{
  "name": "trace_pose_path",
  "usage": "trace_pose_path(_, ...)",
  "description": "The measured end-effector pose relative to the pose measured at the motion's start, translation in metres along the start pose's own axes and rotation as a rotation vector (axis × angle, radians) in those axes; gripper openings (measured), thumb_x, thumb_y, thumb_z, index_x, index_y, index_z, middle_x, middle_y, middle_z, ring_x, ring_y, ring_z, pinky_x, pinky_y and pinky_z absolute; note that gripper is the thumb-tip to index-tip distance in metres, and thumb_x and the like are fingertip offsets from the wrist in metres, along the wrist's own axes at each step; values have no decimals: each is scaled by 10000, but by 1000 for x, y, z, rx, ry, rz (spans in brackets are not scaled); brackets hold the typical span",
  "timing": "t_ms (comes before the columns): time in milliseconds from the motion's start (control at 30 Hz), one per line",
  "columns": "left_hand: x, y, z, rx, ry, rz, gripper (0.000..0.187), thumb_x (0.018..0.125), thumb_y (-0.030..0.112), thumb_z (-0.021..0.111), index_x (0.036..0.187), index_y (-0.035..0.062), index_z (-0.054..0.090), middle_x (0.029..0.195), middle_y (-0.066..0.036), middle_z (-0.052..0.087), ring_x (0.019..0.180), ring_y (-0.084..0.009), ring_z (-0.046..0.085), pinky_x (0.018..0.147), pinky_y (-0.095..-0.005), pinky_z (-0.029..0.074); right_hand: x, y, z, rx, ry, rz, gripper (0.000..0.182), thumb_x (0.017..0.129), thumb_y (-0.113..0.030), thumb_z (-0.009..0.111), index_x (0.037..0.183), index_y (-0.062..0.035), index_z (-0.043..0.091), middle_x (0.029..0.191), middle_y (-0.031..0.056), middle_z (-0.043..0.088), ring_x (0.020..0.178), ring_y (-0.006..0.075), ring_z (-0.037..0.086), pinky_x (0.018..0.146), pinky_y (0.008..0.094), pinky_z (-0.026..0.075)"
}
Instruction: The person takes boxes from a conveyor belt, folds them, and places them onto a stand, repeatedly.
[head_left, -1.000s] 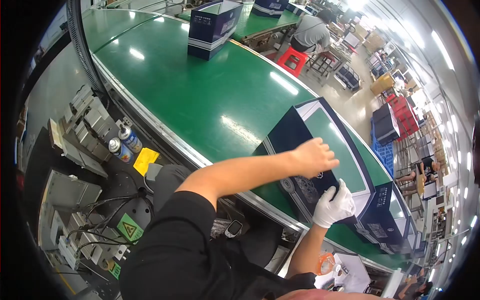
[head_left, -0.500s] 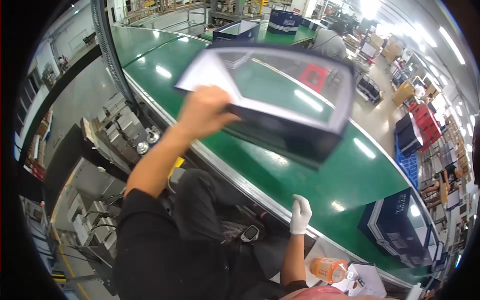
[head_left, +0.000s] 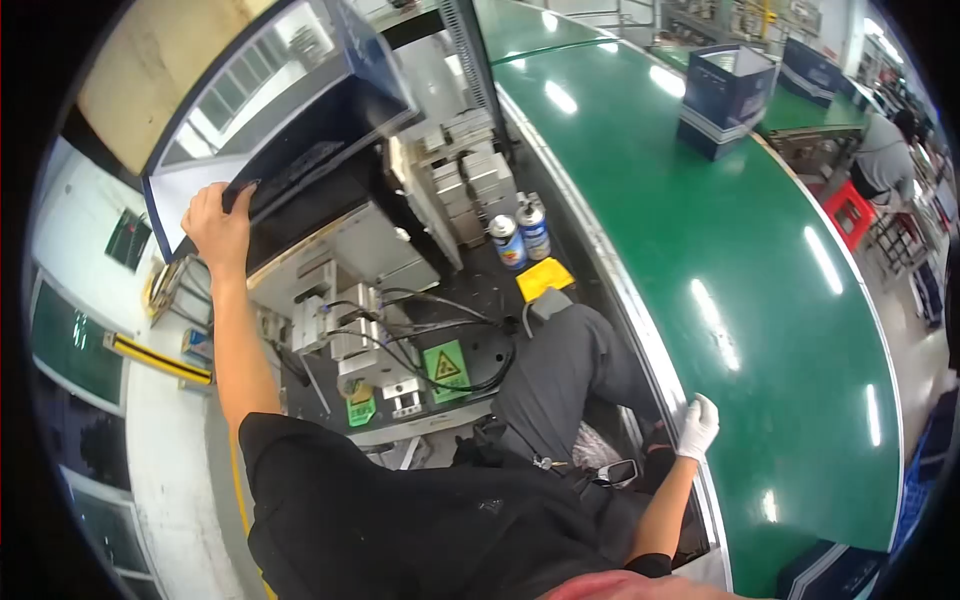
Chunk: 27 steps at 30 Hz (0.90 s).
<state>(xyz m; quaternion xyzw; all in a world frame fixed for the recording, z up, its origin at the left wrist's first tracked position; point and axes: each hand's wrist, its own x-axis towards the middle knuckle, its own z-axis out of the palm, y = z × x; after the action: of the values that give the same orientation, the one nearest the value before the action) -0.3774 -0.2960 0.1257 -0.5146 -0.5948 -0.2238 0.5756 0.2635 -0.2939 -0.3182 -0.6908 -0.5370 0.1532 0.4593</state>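
My bare left hand (head_left: 218,226) is raised at the upper left, its thumb and fingers closed on the edge of a dark-blue box (head_left: 325,140). The box has white inner faces and can be seen through. It is held tilted above the machine beside the green belt, and part of it runs out of the top of the view. My right hand (head_left: 698,428), in a white glove, rests at the metal edge of the green conveyor belt (head_left: 640,215). Its fingers look curled in, with nothing visible in them.
Two spray cans (head_left: 520,235) and a yellow piece (head_left: 545,280) are by my knee, near cables and a green warning label (head_left: 446,366). An open blue box (head_left: 725,100) stands up the belt, another box (head_left: 835,572) at the lower right. A person (head_left: 880,155) sits beyond, near a red stool (head_left: 848,215).
My left hand has carried the box from above the belt to the left, over the machine. The view has turned left. My right hand has stayed near the belt's edge.
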Motion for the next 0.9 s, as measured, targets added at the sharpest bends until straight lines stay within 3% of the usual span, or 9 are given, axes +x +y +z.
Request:
trace_pose_path(167, -29, -73, 1, 227, -254, -82, 270, 760, 248, 745, 911, 61, 621, 857, -65, 635, 794, -253, 583, 764, -345, 438, -8, 0, -6, -62, -35, -45, 163, 815, -55, 577, 944, -26, 673, 909, 100, 670, 815, 261, 614, 795, 350, 488)
trace_pose_path(300, -21, -113, 11, -10, -518, -286, 315, 764, 286, 737, 937, 52, 620, 898, -80, 643, 845, -276, 590, 757, -354, 445, -9, -8, -20, -71, -117, -187, 156, 800, -44, 575, 923, -24, 668, 908, 99, 670, 818, 259, 613, 804, 351, 484)
trace_pose_path(467, -6, -114, 35, -73, -653, -242, 363, 784, 300, 728, 1009, 30, 640, 923, -117, 662, 839, -323, 614, 753, -374, 473, -12, -11, -19, -133, -87, -174, 149, 788, -38, 577, 906, -24, 666, 913, 96, 674, 824, 265, 613, 823, 349, 479)
trace_pose_path(567, 1, -100, 51, 165, -689, -194, 344, 801, 342, 685, 1006, 69, 645, 969, -98, 656, 913, -282, 603, 781, -364, 472, -13, -21, -25, -154, -85, -138, 141, 788, -38, 578, 896, -23, 668, 919, 95, 680, 827, 273, 617, 839, 352, 476)
trace_pose_path(600, 5, -92, 58, 173, -538, -249, 333, 807, 332, 675, 1023, 80, 648, 984, -94, 658, 913, -285, 603, 798, -367, 472, -14, -20, -24, -142, -77, -147, 132, 787, -42, 586, 888, -28, 671, 922, 93, 684, 831, 272, 621, 845, 354, 475)
trace_pose_path(633, 9, -80, 68, 173, -388, -304, 323, 813, 321, 665, 1039, 90, 651, 1000, -91, 660, 913, -288, 603, 815, -370, 471, -15, -20, -23, -135, -65, -152, 124, 787, -47, 594, 881, -32, 674, 925, 91, 688, 836, 272, 625, 852, 355, 474)
trace_pose_path(733, -2, 21, 83, -147, -374, -168, 303, 825, 280, 647, 1064, 94, 646, 1034, -85, 658, 925, -292, 602, 845, -368, 468, -17, -22, -25, -205, -25, -236, 102, 773, -62, 632, 861, -54, 684, 923, 82, 693, 803, 279, 635, 834, 359, 485)
trace_pose_path(867, -103, 191, 124, -778, -616, 208, 311, 804, 148, 605, 1092, 31, 609, 1115, -134, 622, 1010, -315, 578, 882, -378, 463, -24, -42, -33, -299, 36, -216, 91, 738, -80, 643, 821, -72, 679, 918, 78, 692, 786, 287, 636, 783, 368, 498)
trace_pose_path(900, -119, 236, 116, -877, -864, 168, 327, 800, 143, 600, 1108, 34, 598, 1128, -146, 616, 1019, -327, 577, 893, -388, 461, -29, -42, -37, -325, 7, -148, 117, 721, -64, 639, 832, -78, 674, 925, 76, 682, 822, 280, 629, 799, 370, 488)
